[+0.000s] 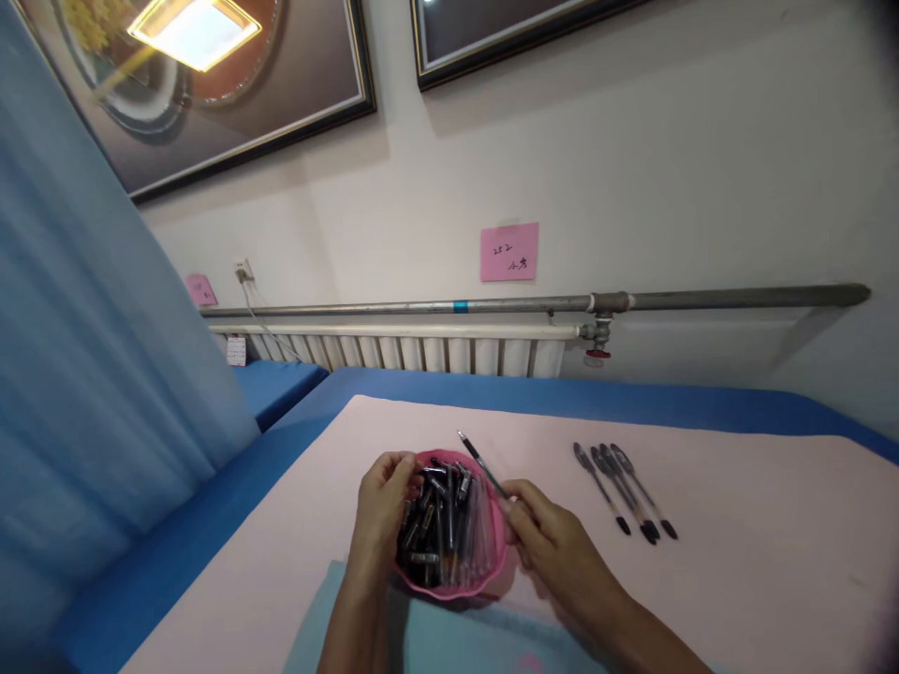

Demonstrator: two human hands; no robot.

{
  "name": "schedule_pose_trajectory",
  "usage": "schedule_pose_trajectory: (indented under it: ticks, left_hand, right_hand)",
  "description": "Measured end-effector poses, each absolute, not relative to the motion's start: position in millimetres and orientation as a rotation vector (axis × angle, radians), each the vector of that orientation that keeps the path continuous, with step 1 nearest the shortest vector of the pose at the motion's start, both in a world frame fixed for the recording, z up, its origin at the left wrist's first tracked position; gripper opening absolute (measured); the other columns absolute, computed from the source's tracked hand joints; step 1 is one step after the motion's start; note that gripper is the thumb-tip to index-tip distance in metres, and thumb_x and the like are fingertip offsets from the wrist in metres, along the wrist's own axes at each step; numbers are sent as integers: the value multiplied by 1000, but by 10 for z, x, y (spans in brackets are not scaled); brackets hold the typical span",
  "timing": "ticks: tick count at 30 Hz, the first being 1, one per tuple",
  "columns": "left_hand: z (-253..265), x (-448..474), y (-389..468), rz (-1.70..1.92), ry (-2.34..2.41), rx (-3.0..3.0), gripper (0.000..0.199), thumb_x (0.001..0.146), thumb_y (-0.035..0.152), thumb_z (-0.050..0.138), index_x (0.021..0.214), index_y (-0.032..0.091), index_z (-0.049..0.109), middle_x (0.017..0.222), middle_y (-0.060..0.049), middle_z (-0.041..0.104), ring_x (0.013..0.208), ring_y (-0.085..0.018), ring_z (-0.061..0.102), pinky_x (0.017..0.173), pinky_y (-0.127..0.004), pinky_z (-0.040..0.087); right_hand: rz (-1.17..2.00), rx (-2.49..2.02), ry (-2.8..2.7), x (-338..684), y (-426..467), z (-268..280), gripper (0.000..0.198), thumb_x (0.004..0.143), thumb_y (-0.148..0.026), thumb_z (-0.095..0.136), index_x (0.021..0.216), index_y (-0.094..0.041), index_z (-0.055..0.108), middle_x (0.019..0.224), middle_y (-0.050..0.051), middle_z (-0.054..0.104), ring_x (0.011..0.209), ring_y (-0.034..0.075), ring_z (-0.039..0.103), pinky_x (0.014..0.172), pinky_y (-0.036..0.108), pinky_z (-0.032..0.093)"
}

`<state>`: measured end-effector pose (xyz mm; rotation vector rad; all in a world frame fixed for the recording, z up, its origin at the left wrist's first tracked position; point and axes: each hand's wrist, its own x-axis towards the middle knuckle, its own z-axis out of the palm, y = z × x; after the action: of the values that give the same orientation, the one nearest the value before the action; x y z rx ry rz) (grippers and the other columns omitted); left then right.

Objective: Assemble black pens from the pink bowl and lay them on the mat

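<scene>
Pen (481, 463) slanted up, gripped by the right hand (544, 531); left hand (386, 496) curled opposite, at the bowl (456, 593), hold unclear!

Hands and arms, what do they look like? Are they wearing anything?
The left hand and right hand are bare: no gloves or rings show. The left arm and right arm are bare too: no sleeves or watch in view.

two hands (389, 489), one basket (450, 593), one held pen (484, 465), four lying pens (626, 491)
</scene>
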<state>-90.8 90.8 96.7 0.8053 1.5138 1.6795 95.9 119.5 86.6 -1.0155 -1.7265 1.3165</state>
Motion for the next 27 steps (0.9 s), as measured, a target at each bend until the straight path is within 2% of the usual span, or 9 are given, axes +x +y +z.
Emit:
schedule_pose_trajectory:
  ticks: [5, 8, 13, 15, 17, 20, 23, 27]
  left_hand:
    - [881, -1068, 919, 1671, 1720, 822, 15, 67, 30, 60, 70, 15, 61, 66, -2, 62, 58, -12, 54, 54, -22, 40]
    - [827, -1133, 924, 1655, 1787, 834, 13, 66, 29, 60, 71, 16, 62, 64, -1, 62, 58, -13, 53, 54, -22, 38]
    - [768, -1104, 934, 1542, 1881, 978, 4, 65, 21, 62, 63, 18, 61, 56, 1, 59, 56, -13, 52, 57, -22, 36]
    - [760, -1035, 959, 1489, 1894, 1066, 6, 65, 16, 60, 65, 20, 64, 62, 0, 63, 61, -14, 54, 62, -23, 36]
    - [755, -946, 1001, 1361, 1956, 1243, 16, 68, 14, 58, 76, 23, 68, 75, -2, 67, 71, -17, 58, 69, -25, 37]
    - [740, -816, 1072, 1116, 2105, 1491, 19, 74, 20, 54, 86, 24, 69, 90, -7, 68, 85, -21, 59, 79, -28, 36]
    - [719, -737, 1115, 1048, 2184, 1512, 15, 75, 26, 56, 78, 21, 69, 89, -11, 67, 86, -23, 58, 81, -31, 35]
    - [690, -732, 1119, 1001, 2269, 1473, 14, 75, 27, 54, 75, 19, 67, 81, -12, 66, 79, -25, 59, 77, -33, 36]
  right_hand:
    - [1520, -1132, -1429, 1150, 1131, 790, 26, 82, -44, 43, 71, -21, 49, 47, -7, 42, 32, 6, 30, 29, 17, 18]
    - [1614, -1130, -1364, 1257, 1135, 708, 26, 78, -44, 46, 70, -20, 50, 49, -6, 44, 31, 6, 34, 28, 17, 21]
    - [1635, -1123, -1331, 1297, 1248, 632, 24, 76, -43, 50, 69, -19, 51, 52, -6, 46, 32, 7, 39, 29, 19, 26]
    - [1589, -1138, -1365, 1284, 1284, 600, 22, 75, -40, 52, 68, -19, 51, 51, -7, 45, 31, 6, 37, 29, 19, 26]
    - [1553, -1149, -1395, 1271, 1299, 565, 21, 75, -39, 52, 68, -19, 50, 50, -7, 45, 31, 6, 36, 29, 19, 26]
    - [1559, -1147, -1434, 1256, 1291, 525, 23, 77, -40, 50, 67, -20, 49, 49, -8, 45, 31, 6, 37, 29, 18, 25]
    - [1556, -1162, -1472, 1241, 1266, 509, 22, 77, -40, 48, 68, -20, 49, 49, -8, 44, 31, 5, 36, 30, 17, 25]
    - [1516, -1184, -1469, 1214, 1228, 519, 21, 77, -39, 48, 70, -20, 49, 49, -9, 43, 31, 4, 32, 30, 16, 22]
